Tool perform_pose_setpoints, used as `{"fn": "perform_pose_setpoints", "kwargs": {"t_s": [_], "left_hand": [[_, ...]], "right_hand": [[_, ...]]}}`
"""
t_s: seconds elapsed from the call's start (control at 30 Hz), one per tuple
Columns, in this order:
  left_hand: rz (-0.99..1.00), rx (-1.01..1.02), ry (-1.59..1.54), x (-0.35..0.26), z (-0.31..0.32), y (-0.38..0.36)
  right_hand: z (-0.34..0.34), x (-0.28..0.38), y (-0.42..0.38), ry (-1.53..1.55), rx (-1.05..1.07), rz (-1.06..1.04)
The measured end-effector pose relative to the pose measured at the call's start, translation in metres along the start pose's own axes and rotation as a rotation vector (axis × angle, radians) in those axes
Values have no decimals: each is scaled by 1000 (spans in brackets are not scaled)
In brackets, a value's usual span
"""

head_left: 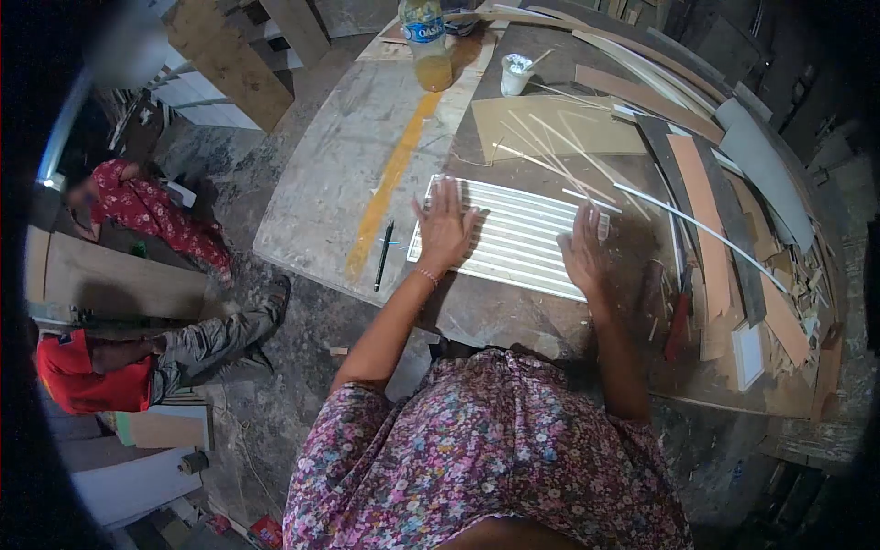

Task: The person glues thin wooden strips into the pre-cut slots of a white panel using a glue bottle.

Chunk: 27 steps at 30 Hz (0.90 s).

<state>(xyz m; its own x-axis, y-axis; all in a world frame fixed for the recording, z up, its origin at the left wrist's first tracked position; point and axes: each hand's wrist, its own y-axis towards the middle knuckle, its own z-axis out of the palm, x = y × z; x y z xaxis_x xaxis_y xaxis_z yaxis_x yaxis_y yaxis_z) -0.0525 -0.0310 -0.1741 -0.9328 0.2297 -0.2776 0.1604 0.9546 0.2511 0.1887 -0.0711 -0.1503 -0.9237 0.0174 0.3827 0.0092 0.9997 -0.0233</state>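
Note:
A white slatted panel [513, 234] with parallel ribs lies flat on the worktable. On its left end rests my left hand [445, 227], open, with the fingers stretched out and pointing away from me. My right hand [585, 249] is at the panel's right end, its fingers extended and apart. Neither hand grasps anything that I can see. Left of the panel lies a black pen [383, 257]. Thin wooden strips [555, 151] are scattered just beyond the panel.
A plastic bottle [428, 55] and a white cup [516, 75] with a stick stand at the back. Veneer strips [701, 229] and offcuts crowd the right side, near a red-handled tool [678, 325]. Two people [156, 211] [101, 371] are on the left, off the table.

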Motion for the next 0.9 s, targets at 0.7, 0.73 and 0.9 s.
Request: {"fn": "perform_pose_setpoints", "kwargs": {"t_s": [0.7,0.73,0.9], "left_hand": [[-149,-30,-4,43,5,27],[-150,-9,9,45,10,30],[-158,56,-53,47,24,29]], "right_hand": [[16,-40,12,-142,-163,-44],[15,-39,17,-213,-142,-13],[32,-51,24,-251,-200,-91]]}}
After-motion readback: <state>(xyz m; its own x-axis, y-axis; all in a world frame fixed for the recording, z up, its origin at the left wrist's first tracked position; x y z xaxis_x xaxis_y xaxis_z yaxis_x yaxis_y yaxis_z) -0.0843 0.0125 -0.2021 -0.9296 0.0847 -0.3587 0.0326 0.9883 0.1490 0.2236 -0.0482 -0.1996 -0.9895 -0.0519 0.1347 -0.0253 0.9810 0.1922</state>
